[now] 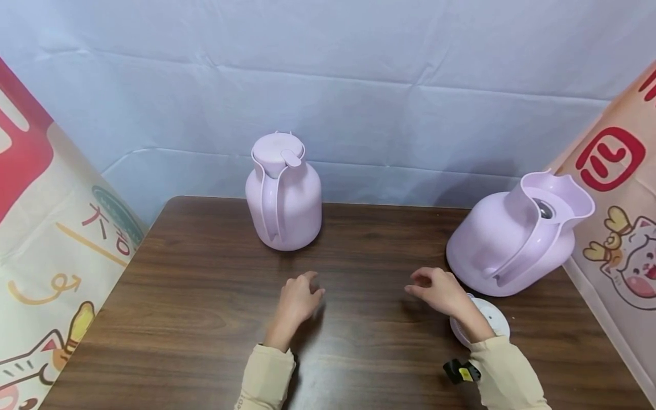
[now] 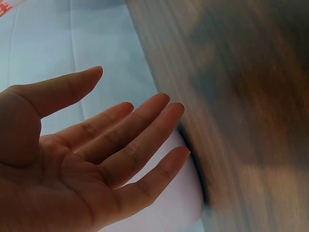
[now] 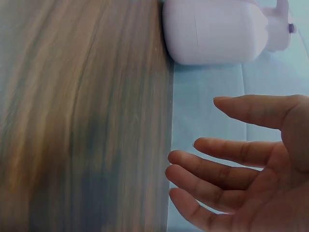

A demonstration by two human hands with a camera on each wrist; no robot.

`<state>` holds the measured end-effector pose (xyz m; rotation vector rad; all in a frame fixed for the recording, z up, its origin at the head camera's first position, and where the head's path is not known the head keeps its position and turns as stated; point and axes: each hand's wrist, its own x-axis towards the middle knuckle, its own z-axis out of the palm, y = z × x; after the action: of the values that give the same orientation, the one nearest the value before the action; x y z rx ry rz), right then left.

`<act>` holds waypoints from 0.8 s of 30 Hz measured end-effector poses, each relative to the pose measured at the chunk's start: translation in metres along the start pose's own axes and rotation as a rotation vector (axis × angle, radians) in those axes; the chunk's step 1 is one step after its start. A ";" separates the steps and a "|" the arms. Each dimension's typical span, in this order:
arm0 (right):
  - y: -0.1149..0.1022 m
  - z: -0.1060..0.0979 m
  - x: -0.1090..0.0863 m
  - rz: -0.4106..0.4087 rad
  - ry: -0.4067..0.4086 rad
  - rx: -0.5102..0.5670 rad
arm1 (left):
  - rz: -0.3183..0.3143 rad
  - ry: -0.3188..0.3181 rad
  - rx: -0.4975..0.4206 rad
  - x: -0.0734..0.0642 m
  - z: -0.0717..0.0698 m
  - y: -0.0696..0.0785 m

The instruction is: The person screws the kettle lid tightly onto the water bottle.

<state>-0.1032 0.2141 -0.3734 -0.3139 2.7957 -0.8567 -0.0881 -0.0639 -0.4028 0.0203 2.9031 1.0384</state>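
Note:
Both hands hover over the wooden table, holding nothing. My left hand (image 1: 299, 297) has loosely bent fingers, with the thumb apart from them in the left wrist view. Just beyond it stands a lilac thermos jug (image 1: 287, 199), upright, its lid (image 1: 278, 149) on and its handle facing me. My right hand (image 1: 438, 289), fingers relaxed and slightly bent, is in front of a second lilac thermos jug (image 1: 504, 245). That jug has no lid, and its metal-rimmed mouth (image 1: 543, 209) shows. Partly under the right forearm lies a round white lid (image 1: 494, 318), underside up.
The brown wooden table (image 1: 195, 296) ends at a pale blue cloth backdrop (image 1: 359, 102). Printed cloth panels flank it at left (image 1: 66, 228) and right (image 1: 625, 228). A black strap piece with a yellow label (image 1: 463, 372) is by the right sleeve.

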 end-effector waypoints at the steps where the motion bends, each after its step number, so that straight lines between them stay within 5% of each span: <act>1: 0.002 -0.001 -0.003 -0.001 0.008 -0.007 | 0.007 -0.001 0.002 0.000 0.001 0.001; 13: 0.033 -0.027 -0.027 -0.001 0.066 0.000 | 0.100 -0.061 0.027 -0.004 0.011 0.015; 24: 0.053 -0.040 -0.044 -0.004 0.103 -0.100 | 0.136 -0.100 0.022 -0.007 0.015 0.025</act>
<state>-0.0785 0.2896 -0.3655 -0.2997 2.9405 -0.7558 -0.0803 -0.0354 -0.3982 0.2658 2.8558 0.9931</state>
